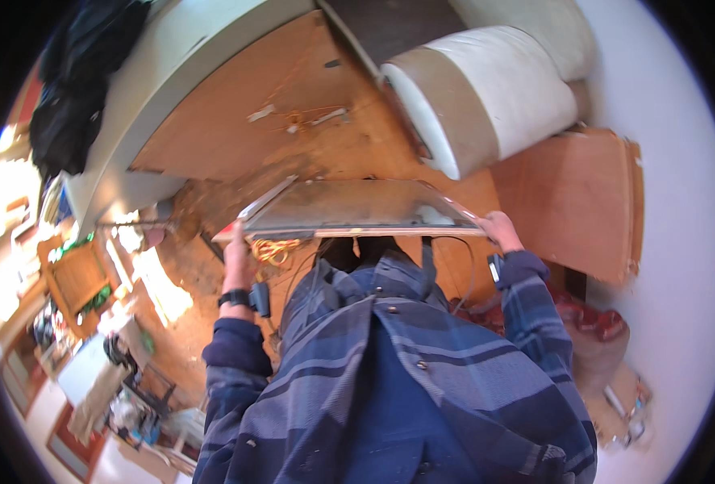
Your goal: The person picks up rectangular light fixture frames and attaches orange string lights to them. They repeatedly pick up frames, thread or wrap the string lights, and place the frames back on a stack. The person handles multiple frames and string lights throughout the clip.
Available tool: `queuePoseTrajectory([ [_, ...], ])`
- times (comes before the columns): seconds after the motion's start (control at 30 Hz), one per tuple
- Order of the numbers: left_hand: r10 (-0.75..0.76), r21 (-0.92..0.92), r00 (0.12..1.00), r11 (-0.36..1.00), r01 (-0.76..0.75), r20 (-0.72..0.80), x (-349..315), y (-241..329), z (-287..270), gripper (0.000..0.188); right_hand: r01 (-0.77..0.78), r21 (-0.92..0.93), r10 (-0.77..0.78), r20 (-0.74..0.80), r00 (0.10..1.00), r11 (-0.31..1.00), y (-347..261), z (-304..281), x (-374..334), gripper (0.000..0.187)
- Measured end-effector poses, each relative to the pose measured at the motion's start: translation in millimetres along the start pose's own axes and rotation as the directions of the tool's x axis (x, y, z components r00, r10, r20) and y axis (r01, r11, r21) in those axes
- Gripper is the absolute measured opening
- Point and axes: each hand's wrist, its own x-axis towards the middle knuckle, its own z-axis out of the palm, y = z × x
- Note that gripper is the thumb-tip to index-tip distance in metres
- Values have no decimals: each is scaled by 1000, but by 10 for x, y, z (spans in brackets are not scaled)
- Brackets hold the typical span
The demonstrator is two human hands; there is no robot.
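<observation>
A wide framed glass panel (349, 206) is held in front of my waist, its near edge toward me and its far edge lower down. It has a dusty grey, shiny face, pale side strips and a thin wood-coloured near edge. My left hand (238, 242) grips its near left corner, beside a red patch on the frame. At the near right corner, my right hand (500, 231) is closed round the edge. The fingers under the panel are mostly hidden on both sides. A coiled orange-yellow cord (275, 250) shows just below the panel, near my left hand.
Ahead lies a large brown board (228, 105) against a pale curved piece. A white and tan cushioned sofa part (470, 97) stands at the far right, with brown panels (571, 202) leaning below it. Clutter and a wooden frame (79, 278) fill the left side.
</observation>
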Motion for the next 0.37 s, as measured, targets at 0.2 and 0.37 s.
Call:
queuePoseTrajectory([
  [0.2, -242, 63, 970, 968, 244, -39, 296, 79, -341, 43, 0, -352, 56, 149, 987, 936, 33, 7, 219, 48],
  [0.37, -248, -2, 968, 969, 248, -37, 374, -84, -425, 38, 230, -678, 38, 356, 934, 698, 414, 532, 605, 57],
])
